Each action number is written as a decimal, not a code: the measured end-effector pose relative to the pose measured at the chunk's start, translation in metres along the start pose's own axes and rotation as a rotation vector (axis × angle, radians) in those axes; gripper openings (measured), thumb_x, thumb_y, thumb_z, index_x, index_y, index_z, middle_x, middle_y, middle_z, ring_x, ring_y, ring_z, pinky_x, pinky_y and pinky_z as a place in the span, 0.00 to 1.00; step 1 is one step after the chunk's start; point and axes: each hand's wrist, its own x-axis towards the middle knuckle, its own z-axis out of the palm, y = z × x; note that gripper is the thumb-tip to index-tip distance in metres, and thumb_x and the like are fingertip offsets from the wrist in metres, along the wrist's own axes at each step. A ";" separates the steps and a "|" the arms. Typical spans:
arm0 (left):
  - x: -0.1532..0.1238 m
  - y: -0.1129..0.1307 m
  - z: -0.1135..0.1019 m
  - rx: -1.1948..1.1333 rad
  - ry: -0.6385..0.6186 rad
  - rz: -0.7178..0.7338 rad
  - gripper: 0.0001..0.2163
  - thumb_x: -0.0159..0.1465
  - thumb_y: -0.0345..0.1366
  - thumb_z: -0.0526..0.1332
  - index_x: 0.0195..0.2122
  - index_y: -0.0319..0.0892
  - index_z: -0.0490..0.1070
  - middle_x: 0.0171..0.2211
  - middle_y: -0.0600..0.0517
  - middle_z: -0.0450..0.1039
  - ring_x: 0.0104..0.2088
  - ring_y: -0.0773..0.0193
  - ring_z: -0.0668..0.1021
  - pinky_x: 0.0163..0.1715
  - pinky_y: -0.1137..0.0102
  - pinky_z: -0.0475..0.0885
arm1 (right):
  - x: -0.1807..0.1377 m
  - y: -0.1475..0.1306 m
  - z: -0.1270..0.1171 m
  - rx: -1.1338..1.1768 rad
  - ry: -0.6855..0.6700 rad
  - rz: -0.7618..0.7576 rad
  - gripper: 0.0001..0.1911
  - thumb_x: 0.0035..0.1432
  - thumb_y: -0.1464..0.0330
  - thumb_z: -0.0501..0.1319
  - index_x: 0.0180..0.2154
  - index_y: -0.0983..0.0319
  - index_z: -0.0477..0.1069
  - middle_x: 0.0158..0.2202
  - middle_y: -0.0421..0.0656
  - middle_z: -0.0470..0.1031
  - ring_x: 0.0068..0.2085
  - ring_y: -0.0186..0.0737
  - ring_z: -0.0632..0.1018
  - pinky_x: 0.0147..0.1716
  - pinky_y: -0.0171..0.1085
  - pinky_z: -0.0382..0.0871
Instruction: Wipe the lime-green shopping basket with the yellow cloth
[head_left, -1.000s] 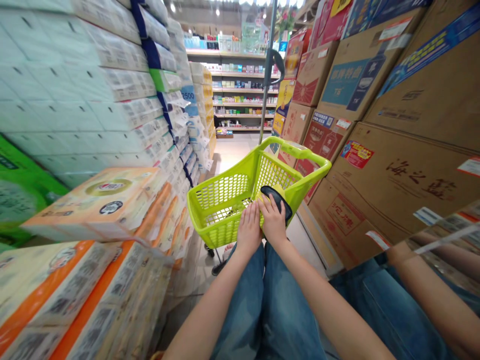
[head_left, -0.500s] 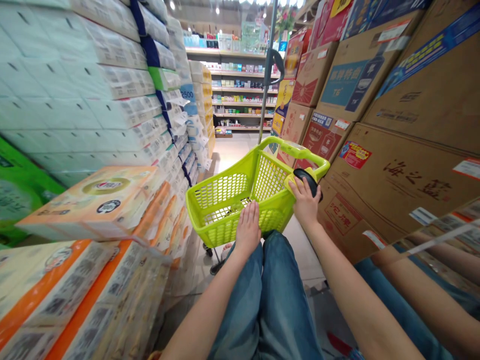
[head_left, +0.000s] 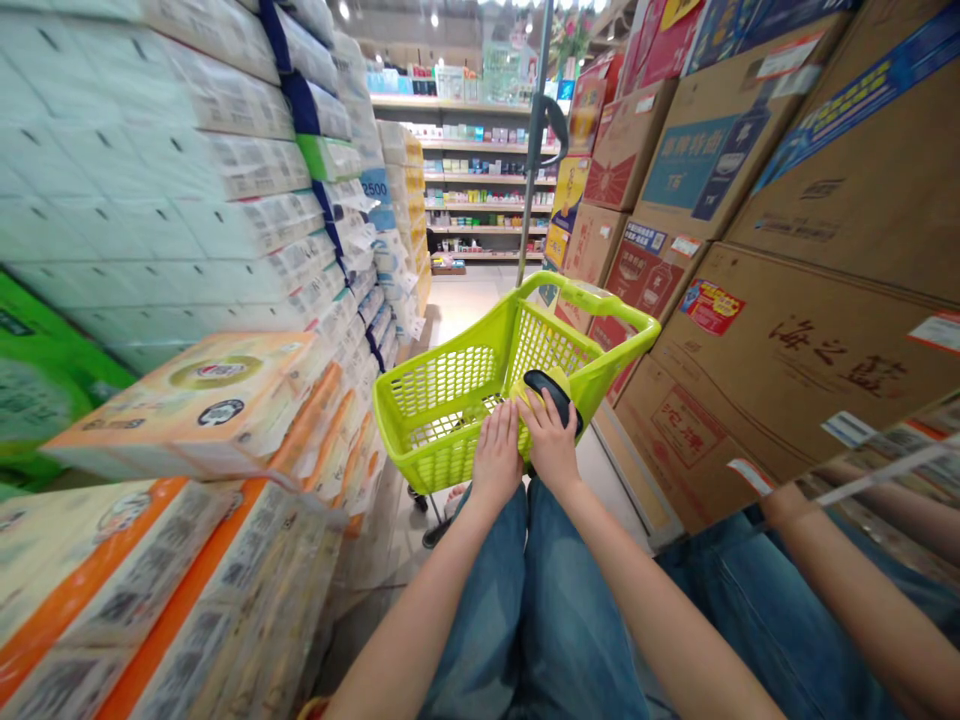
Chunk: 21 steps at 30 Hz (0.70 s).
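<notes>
The black oval pad (head_left: 561, 398) lies against the near side of the lime-green basket cart (head_left: 431, 463), towards its handle end. Its long axis slants from upper left to lower right in the view, its smooth, dark back turned up towards the wearer. A yellow layer (head_left: 559, 377) shows along its far edge and past its left end; what the layer is made of is hard to make out, and the face against the basket is hidden.

The right hand (head_left: 553, 452) has hold of the pad, its fingers slightly parted and curved over the black back, covering much of it; its palm is out of sight. Just beside it, the left hand (head_left: 496, 465) lies on the basket's near rim with fingers straight and close together. Whether its thumb grips the rim, I cannot tell.

The basket's own length runs from lower left to upper right, ending in the handle (head_left: 589, 299). Its underside and most of its frame are hidden behind the jeans (head_left: 577, 600) and forearms. Stacked paper packs (head_left: 180, 385) on the left and cartons (head_left: 795, 350) on the right are cut off by the picture's edges. The grey pole (head_left: 534, 150) leaves the top, and labels on the far shelves (head_left: 484, 180) are too small to read.
</notes>
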 end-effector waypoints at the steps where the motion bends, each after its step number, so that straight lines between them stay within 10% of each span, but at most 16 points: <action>1: 0.000 0.000 -0.001 0.001 -0.004 -0.003 0.39 0.58 0.29 0.55 0.70 0.32 0.42 0.71 0.42 0.49 0.71 0.53 0.51 0.69 0.56 0.50 | 0.000 0.008 -0.003 -0.011 -0.012 -0.048 0.35 0.58 0.80 0.50 0.65 0.52 0.58 0.68 0.42 0.59 0.70 0.45 0.55 0.66 0.60 0.36; 5: 0.000 0.001 -0.004 0.012 -0.024 0.000 0.40 0.57 0.29 0.56 0.70 0.31 0.40 0.71 0.41 0.47 0.71 0.53 0.49 0.69 0.56 0.51 | 0.007 0.052 -0.020 -0.071 -0.038 -0.157 0.37 0.57 0.81 0.50 0.65 0.52 0.57 0.68 0.41 0.59 0.70 0.42 0.56 0.67 0.59 0.34; 11: 0.000 0.000 -0.004 0.003 -0.040 0.007 0.41 0.57 0.30 0.56 0.70 0.30 0.39 0.72 0.41 0.45 0.71 0.53 0.49 0.69 0.57 0.49 | 0.035 0.110 -0.031 -0.138 0.079 0.144 0.37 0.54 0.81 0.50 0.63 0.53 0.61 0.68 0.41 0.60 0.70 0.43 0.55 0.66 0.61 0.33; 21: 0.001 -0.001 0.002 0.014 0.004 0.006 0.36 0.62 0.31 0.53 0.70 0.31 0.41 0.70 0.40 0.49 0.71 0.53 0.52 0.68 0.56 0.52 | 0.005 -0.014 0.010 0.010 0.011 0.143 0.31 0.61 0.77 0.47 0.64 0.56 0.61 0.68 0.43 0.59 0.71 0.45 0.51 0.65 0.58 0.41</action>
